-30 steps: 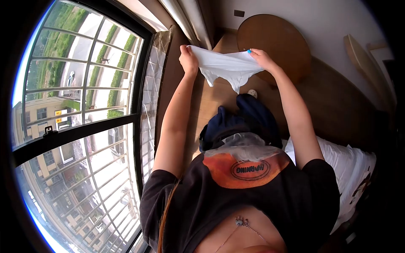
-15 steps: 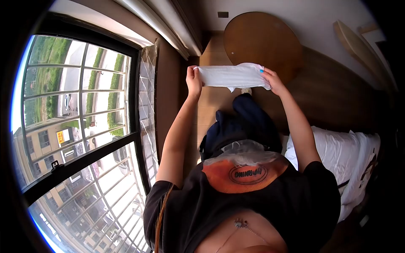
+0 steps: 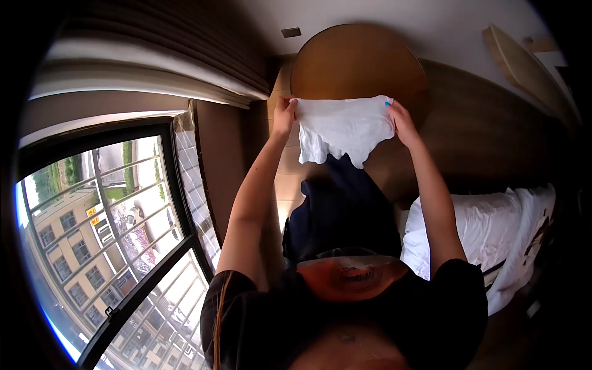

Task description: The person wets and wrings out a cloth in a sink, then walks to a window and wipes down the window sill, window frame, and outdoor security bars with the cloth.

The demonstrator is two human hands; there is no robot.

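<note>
A white cloth (image 3: 346,126) hangs stretched out between my two hands, in front of me at arm's length. My left hand (image 3: 285,117) is closed on its upper left corner. At the upper right corner, my right hand (image 3: 402,122), with a blue nail, pinches the cloth. The upper edge runs nearly straight, while the lower edge hangs loose and uneven. Below the cloth are my dark blue trousers (image 3: 339,209).
Behind the cloth stands a round brown table (image 3: 361,61). A barred window (image 3: 123,216) and a grey curtain (image 3: 148,74) are on the left. White bedding (image 3: 481,228) lies at the right, near a pale wooden board (image 3: 515,61).
The cloth has gone from bunched, then a narrow band, to hanging lower and more spread out. Both hands still hold it. The view has turned, showing more curtain and less window.
</note>
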